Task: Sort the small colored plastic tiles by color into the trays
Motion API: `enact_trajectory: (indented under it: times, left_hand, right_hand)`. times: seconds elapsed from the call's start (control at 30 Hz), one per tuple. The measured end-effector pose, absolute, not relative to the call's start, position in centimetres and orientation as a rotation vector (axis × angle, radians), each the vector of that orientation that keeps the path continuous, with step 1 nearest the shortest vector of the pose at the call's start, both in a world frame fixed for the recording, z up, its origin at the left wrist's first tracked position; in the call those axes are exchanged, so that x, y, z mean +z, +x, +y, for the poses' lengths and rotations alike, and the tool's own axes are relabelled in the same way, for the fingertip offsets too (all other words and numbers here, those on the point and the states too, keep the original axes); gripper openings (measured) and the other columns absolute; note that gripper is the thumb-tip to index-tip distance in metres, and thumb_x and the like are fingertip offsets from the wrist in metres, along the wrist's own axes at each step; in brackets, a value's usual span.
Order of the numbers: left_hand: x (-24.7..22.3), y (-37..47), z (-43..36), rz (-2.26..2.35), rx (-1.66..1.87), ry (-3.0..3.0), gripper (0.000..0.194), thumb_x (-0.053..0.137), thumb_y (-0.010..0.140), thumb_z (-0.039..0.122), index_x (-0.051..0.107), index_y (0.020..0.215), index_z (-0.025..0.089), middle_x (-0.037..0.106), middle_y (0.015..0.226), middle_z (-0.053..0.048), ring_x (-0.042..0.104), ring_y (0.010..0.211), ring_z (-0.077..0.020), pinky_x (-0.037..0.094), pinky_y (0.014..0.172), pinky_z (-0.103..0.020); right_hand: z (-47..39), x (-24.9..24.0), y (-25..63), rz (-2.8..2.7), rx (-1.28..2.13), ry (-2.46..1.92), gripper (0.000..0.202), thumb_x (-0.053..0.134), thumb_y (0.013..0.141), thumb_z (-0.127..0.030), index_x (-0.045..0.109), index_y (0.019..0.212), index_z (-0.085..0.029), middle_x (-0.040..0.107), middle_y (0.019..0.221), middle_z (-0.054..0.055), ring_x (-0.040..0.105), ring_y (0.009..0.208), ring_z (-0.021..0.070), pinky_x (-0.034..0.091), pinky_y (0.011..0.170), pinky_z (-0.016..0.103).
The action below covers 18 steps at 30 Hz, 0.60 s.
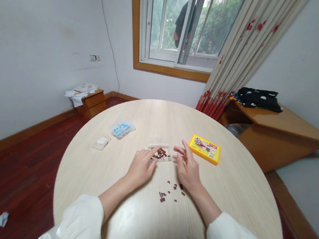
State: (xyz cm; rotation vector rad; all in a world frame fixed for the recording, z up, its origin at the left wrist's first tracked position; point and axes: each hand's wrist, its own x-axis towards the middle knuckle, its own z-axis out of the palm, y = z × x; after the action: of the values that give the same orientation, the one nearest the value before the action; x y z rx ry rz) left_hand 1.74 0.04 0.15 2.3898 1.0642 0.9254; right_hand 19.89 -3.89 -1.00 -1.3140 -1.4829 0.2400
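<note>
A small clear box (169, 154) with its lid raised holds many dark brown pieces (160, 154) at the middle of the round table. Against its left side is my left hand (142, 166), index finger stretched over the pieces and thumb at the near edge; it is open. My right hand (187, 166) stands just right of the box, fingers apart and slightly bent, with nothing visible in it. Several loose brown pieces (162, 200) lie scattered on the table between my forearms, nearer to me than the box.
On the round table (130, 227), a yellow box (205, 149) lies right of my right hand. Two clear cases, one with blue pieces (122, 129) and one with a white label (101, 142), are at the back left. Behind stand a curtain and a wooden cabinet (263, 139).
</note>
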Motion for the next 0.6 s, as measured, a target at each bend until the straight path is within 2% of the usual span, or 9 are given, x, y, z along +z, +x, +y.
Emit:
enact_trajectory:
  times: [0.07, 0.13, 0.23, 0.3, 0.37, 0.47, 0.6]
  left_hand:
    - [0.3, 1.7, 0.0, 1.061, 0.914, 2.381, 0.045, 0.047, 0.089, 0.02, 0.041, 0.134, 0.022, 0.065, 0.099, -0.007, 0.056, 0.091, -0.0208, 0.04, 0.081, -0.038]
    - [0.4, 1.8, -0.1, 1.057, 0.904, 2.37, 0.047, 0.047, 0.089, 0.021, 0.038, 0.135, 0.02, 0.065, 0.097, -0.007, 0.056, 0.089, -0.02, 0.04, 0.081, -0.037]
    - [0.5, 1.8, -0.2, 1.059, 0.91, 2.35, 0.042, 0.048, 0.088, 0.021, 0.044, 0.13, 0.019, 0.066, 0.094, -0.006, 0.057, 0.084, -0.0185, 0.04, 0.08, -0.036]
    - [0.5, 1.8, -0.2, 1.069, 0.911, 2.355, 0.028, 0.047, 0.088, 0.021, 0.056, 0.115, 0.018, 0.067, 0.092, -0.005, 0.058, 0.083, -0.0184, 0.04, 0.081, -0.035]
    - [0.6, 1.8, -0.2, 1.084, 0.881, 2.387, 0.018, 0.046, 0.088, 0.021, 0.062, 0.094, 0.017, 0.068, 0.087, -0.005, 0.058, 0.081, -0.0187, 0.039, 0.08, -0.035]
    - [0.6, 1.8, -0.1, 1.127, 0.8, 2.445, 0.023, 0.044, 0.088, 0.022, 0.06, 0.073, 0.016, 0.065, 0.071, -0.004, 0.056, 0.073, -0.0182, 0.038, 0.074, -0.033]
    - [0.7, 1.9, -0.1, 1.161, 0.749, 2.475, 0.03, 0.044, 0.088, 0.023, 0.054, 0.061, 0.016, 0.058, 0.06, -0.003, 0.052, 0.064, -0.0165, 0.037, 0.068, -0.03]
  right_hand:
    - [-3.9, -0.8, 19.9, -1.481, 0.226, -1.323, 0.047, 0.038, 0.092, -0.024, 0.032, 0.138, -0.02, 0.064, 0.109, 0.013, 0.065, 0.092, 0.0177, 0.054, 0.079, 0.035]
    - [-3.9, -0.4, 20.0, -1.51, 0.21, -1.334, 0.042, 0.04, 0.091, -0.023, 0.04, 0.133, -0.019, 0.066, 0.102, 0.011, 0.065, 0.087, 0.0174, 0.053, 0.078, 0.035]
    - [-4.2, 0.3, 20.4, -1.708, 0.296, -1.347, 0.024, 0.047, 0.087, -0.023, 0.061, 0.106, -0.018, 0.068, 0.087, 0.008, 0.063, 0.077, 0.0169, 0.052, 0.074, 0.032]
    - [-4.6, 0.8, 20.6, -1.882, 0.478, -1.367, 0.015, 0.052, 0.083, -0.022, 0.065, 0.09, -0.018, 0.068, 0.079, 0.005, 0.061, 0.071, 0.0156, 0.051, 0.07, 0.03]
    - [-5.0, 1.3, 20.7, -2.004, 0.649, -1.4, 0.011, 0.058, 0.078, -0.02, 0.067, 0.084, -0.018, 0.067, 0.076, 0.003, 0.061, 0.071, 0.0152, 0.049, 0.069, 0.028]
    - [-5.4, 1.8, 20.8, -2.091, 0.751, -1.456, 0.012, 0.065, 0.071, -0.018, 0.068, 0.082, -0.018, 0.066, 0.079, 0.003, 0.06, 0.076, 0.0162, 0.048, 0.072, 0.029]
    - [-5.5, 2.2, 21.0, -2.145, 0.79, -1.488, 0.014, 0.066, 0.066, -0.011, 0.068, 0.077, -0.019, 0.064, 0.077, 0.002, 0.058, 0.075, 0.0156, 0.046, 0.071, 0.028]
